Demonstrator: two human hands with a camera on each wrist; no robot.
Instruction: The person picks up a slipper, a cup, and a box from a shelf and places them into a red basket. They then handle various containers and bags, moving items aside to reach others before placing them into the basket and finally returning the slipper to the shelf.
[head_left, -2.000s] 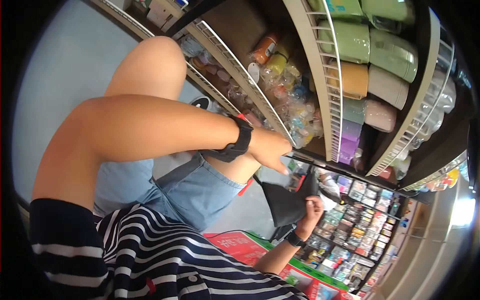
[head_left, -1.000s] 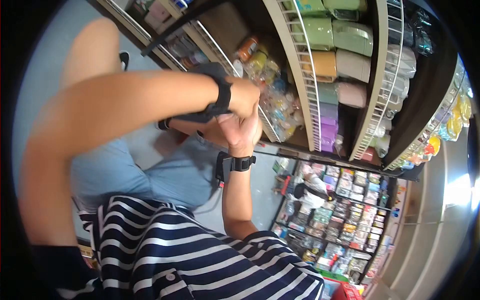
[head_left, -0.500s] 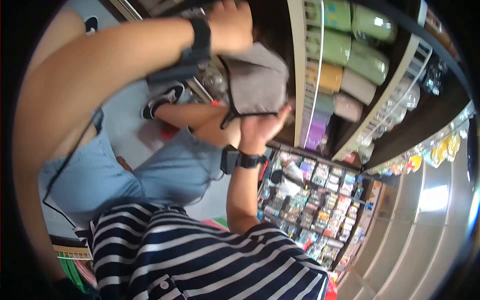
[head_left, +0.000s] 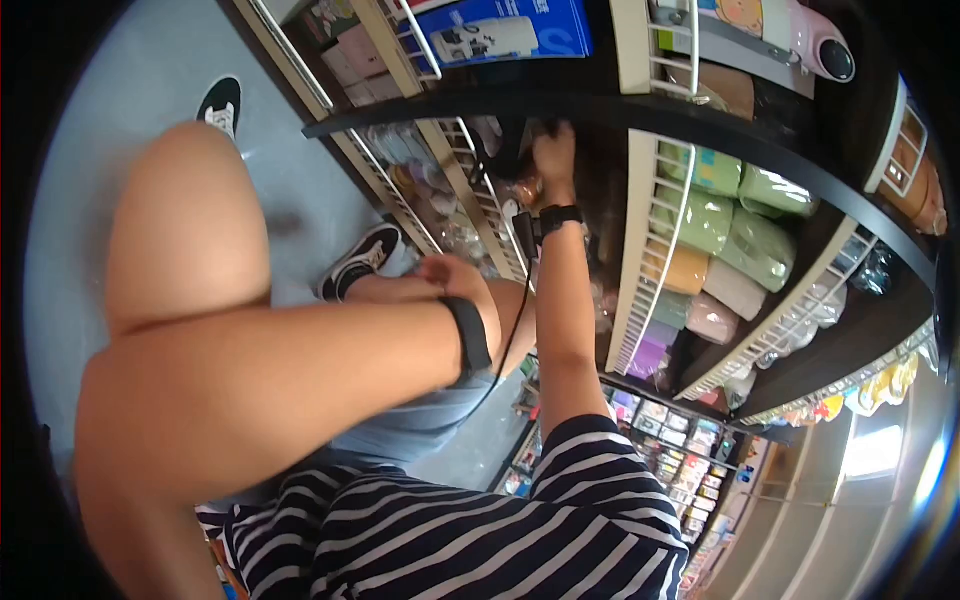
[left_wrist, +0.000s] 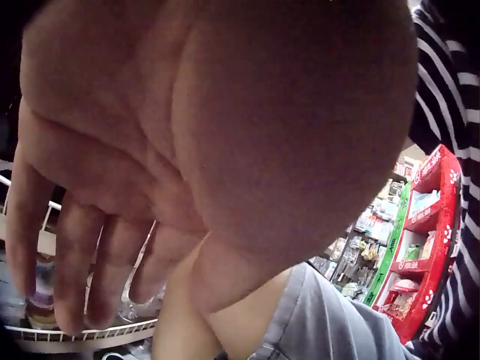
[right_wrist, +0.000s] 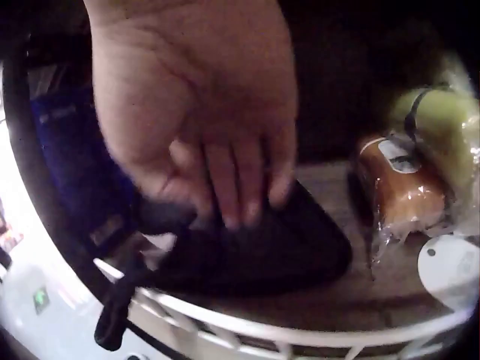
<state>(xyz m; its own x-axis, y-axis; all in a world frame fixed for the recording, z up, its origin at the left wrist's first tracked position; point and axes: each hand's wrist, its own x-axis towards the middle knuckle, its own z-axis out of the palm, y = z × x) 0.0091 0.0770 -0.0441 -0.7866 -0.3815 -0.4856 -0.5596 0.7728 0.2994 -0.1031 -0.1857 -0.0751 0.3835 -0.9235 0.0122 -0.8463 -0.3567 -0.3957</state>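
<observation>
In the right wrist view, a dark fabric pouch (right_wrist: 292,247) with a loop strap (right_wrist: 118,304) lies on a brown shelf board behind a white wire rail. My right hand (right_wrist: 202,112) reaches over it from above, its extended fingers resting on the pouch. In the head view this same right hand (head_left: 555,160) is inside the shelf bay, its fingers partly in shadow. My left hand (left_wrist: 150,135), palm toward its wrist camera with fingers loosely extended, holds nothing. It hovers beside my knee, in front of the lower shelf.
An orange wrapped bottle (right_wrist: 401,184) and a yellow-green wrapped item (right_wrist: 442,135) stand beside the pouch. A white wire rail (right_wrist: 247,334) edges the shelf. A dark upright post (head_left: 620,110) crosses the bays. Green wrapped goods (head_left: 755,240) fill the neighbouring shelf. A cable (head_left: 505,370) runs by my arm.
The pouch was at my right hand, then between both hands with its grey side showing. Now my right hand has moved with it into the shelf; my left hand has dropped toward my knee.
</observation>
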